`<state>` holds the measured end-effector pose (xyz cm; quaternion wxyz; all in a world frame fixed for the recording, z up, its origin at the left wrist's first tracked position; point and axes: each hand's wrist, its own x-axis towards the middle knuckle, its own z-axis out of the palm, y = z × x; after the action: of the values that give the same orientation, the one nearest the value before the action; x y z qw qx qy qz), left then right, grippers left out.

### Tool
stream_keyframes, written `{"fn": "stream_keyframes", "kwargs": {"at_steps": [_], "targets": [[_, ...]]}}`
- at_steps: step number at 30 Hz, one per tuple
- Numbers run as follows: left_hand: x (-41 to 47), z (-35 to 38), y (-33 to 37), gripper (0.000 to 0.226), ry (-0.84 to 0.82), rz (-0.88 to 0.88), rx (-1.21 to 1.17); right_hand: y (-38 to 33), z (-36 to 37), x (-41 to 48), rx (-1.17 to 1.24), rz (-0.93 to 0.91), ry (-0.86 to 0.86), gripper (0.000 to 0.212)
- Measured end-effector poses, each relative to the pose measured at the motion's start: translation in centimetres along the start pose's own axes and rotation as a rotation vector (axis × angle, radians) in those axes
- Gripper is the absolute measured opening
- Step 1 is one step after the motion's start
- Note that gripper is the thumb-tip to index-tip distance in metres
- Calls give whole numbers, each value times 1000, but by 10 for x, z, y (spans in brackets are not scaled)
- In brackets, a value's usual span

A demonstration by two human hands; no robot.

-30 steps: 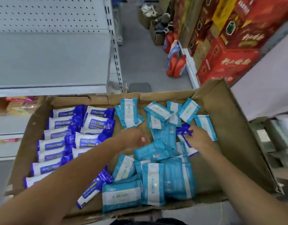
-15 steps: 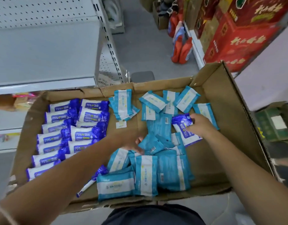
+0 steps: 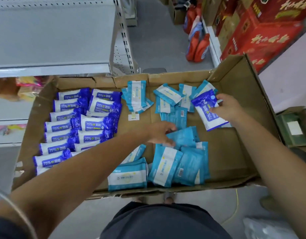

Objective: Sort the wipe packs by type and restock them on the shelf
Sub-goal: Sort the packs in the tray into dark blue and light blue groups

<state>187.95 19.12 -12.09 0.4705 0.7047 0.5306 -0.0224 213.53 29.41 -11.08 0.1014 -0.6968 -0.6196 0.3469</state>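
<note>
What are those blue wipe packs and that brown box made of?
The dark-blue pack in the right hand: seemingly thin plastic film, glossy, crinkled at its ends. The light-blue pack in the left hand: likely the same film, shiny. The box: brown cardboard, matt, with torn, creased edges.

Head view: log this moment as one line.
stage: sorting in cardboard box | right hand: holds dark blue wipe pack | left hand: grips light blue wipe pack | dark blue rows: box left
</note>
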Motion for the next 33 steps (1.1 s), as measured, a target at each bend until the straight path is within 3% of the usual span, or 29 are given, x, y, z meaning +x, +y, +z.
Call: {"fn": "stream_keyframes", "kwargs": {"at_steps": [4, 8, 10, 12, 14, 18, 20, 22, 25, 28, 33], "targets": [[18, -7, 33, 39, 94, 40, -121, 2, -13, -6, 12, -37, 36, 39], [21, -11, 27, 62, 61, 61, -107, 4, -21, -9, 4, -57, 41, 34], [11, -21, 6, 56, 151, 28, -15, 3, -22, -9, 3, -59, 20, 33], [-6, -34, -17, 34, 196, -39, 58, 0, -20, -8, -5, -70, 9, 34], [-26, -39, -34, 20, 123, -82, 134, -8, -14, -9, -4, -93, -2, 38], [-45, 2, -34, 25, -156, -77, 435, -31, 10, -15, -2, -151, -30, 36], [-40, 38, -32, 24, -181, -37, 542, -42, 20, -18, -5, -189, -54, 35], [-32, 62, -28, 19, -107, -20, 459, -49, 27, -20, 3, -208, -78, 34], [-26, 82, -21, 41, -78, 18, 369, -53, 30, -22, -11, -201, -107, 37], [-20, 96, -19, 55, -74, -90, 372, -52, 30, -23, -2, -177, -140, 38], [-21, 58, -12, 47, -236, -166, 328, -53, 21, -20, 8, -163, -161, 35]]}}
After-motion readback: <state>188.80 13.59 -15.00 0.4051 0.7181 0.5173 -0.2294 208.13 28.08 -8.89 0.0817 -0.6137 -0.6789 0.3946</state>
